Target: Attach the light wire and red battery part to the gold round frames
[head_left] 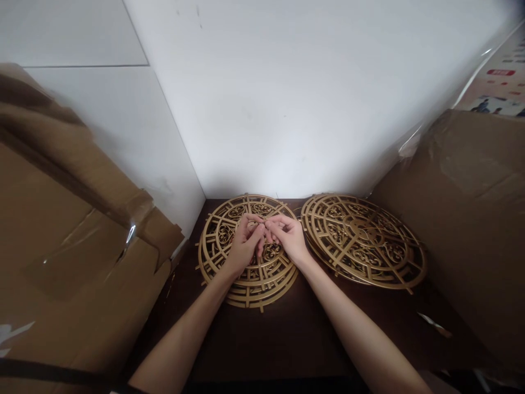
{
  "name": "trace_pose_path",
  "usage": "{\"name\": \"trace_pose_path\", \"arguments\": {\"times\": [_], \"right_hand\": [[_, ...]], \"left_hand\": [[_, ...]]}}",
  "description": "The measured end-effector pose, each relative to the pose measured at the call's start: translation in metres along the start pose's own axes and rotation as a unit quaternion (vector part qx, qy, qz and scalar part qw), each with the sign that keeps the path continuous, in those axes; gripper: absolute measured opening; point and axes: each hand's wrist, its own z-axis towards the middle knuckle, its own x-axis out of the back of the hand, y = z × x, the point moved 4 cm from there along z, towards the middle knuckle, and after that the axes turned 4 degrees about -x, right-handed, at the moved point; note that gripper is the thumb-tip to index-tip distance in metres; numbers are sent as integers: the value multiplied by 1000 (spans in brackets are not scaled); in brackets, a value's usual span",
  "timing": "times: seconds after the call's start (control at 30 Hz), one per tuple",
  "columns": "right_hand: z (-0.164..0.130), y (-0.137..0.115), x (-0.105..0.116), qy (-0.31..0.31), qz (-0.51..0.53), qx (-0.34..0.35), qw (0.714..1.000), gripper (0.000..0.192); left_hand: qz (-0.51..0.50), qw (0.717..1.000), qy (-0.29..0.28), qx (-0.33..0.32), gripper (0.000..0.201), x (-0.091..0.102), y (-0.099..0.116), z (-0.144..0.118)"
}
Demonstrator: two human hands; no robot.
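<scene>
Head view: both hands meet over the left stack of gold filigree discs (248, 257), which sits on the dark brown table (287, 334) close to the white wall (287, 98). The left hand (243, 247) rests on the top disc, fingers curled in toward the centre, thumb and forefinger drawn narrow. The right hand (289, 235) comes in from the other side, fingertips pinched tight and touching those of the left. Something very thin seems caught between them, too small to make out. Whether either hand truly grips it, I cannot tell. The stack holds several round openwork discs, edges slightly offset. Just beside it, to the right, lies a second stack of gold discs (363, 241), its near rim almost touching the first, nobody's hand on it. Cardboard boxes crowd both sides: a taped box (69, 241) on the left, another cardboard box (463, 219) on the right.
</scene>
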Motion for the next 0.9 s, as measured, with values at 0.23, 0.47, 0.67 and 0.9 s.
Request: {"name": "trace_pose_path", "arguments": {"times": [0.23,0.47,0.67,0.9], "right_hand": [[2,0,13,77,37,70,994,16],[-7,-18,7,98,-78,175,977,11],[-6,-12,9,96,-16,128,987,9],[-11,2,-14,-73,56,-16,996,15]], "left_hand": [[-71,993,91,-6,19,12,7,2],[-148,977,151,19,24,22,7,6],[-215,965,145,38,24,29,9,9],[-244,952,174,66,28,37,2,11]]}}
